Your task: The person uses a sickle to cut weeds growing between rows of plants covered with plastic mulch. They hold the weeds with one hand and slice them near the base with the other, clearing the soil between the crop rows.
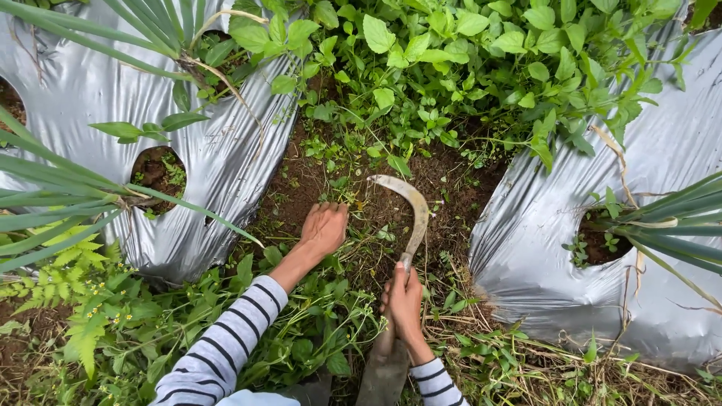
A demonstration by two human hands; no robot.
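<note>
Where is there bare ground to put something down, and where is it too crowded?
Bare soil lies beyond the sickle, between the two silver mulch sheets and below the leafy weeds. The left hand presses its near edge; the right hand grips the sickle's handle. Nearer the person, grass and weeds crowd everything.

Sickle [410, 207] on soil between plastic sheets [226, 158], weeds [466, 68] behind.

We saw a sickle [410, 207] with a curved, dull pale blade, its tip pointing left over bare brown soil [444, 177], the handle end lower. Small green weeds [342, 169] sprouted just beside it.
</note>
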